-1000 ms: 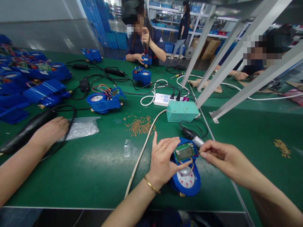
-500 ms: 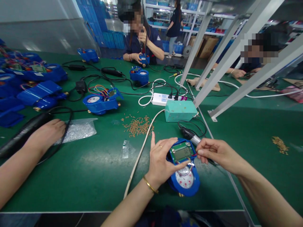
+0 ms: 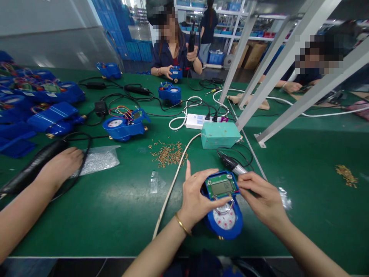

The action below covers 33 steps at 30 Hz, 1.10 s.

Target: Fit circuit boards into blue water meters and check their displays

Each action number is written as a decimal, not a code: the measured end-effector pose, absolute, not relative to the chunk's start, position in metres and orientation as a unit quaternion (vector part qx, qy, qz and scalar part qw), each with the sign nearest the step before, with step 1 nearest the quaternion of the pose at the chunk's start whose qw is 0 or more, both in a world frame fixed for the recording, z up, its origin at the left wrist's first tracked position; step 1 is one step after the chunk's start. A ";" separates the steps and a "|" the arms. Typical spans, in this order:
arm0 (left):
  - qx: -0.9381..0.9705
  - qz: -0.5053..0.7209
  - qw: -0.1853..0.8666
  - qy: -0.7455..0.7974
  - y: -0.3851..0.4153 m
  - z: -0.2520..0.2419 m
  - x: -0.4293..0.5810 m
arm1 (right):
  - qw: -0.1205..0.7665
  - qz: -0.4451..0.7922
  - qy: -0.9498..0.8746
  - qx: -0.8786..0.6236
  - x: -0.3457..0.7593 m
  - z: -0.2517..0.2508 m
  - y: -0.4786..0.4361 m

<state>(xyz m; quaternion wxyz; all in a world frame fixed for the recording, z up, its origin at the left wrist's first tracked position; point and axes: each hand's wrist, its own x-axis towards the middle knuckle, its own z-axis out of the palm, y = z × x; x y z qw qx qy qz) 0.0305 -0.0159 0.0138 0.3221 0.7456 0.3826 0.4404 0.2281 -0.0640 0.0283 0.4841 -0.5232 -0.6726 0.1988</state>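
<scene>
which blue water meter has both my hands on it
The nearest blue round-dial water meter, under a green display board, gripped between left hand and right hand.

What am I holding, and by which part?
A blue water meter: left hand grips its left side, right hand holds the right edge of its display board.

bright overhead light — warped edges

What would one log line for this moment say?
left hand: holds blue meter | right hand: holds display board edge | nearby: black tool, brass pieces
</scene>
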 end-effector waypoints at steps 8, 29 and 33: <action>0.745 0.440 0.362 0.347 -0.011 0.016 0.032 | 0.464 0.432 -0.480 -0.607 0.221 0.036 -0.068; 0.762 0.436 0.335 0.342 -0.013 0.014 0.029 | 0.509 0.617 -0.265 -0.538 0.210 0.050 -0.084; 0.759 0.446 0.334 0.338 -0.013 0.011 0.029 | 0.528 0.606 -0.261 -0.535 0.208 0.043 -0.084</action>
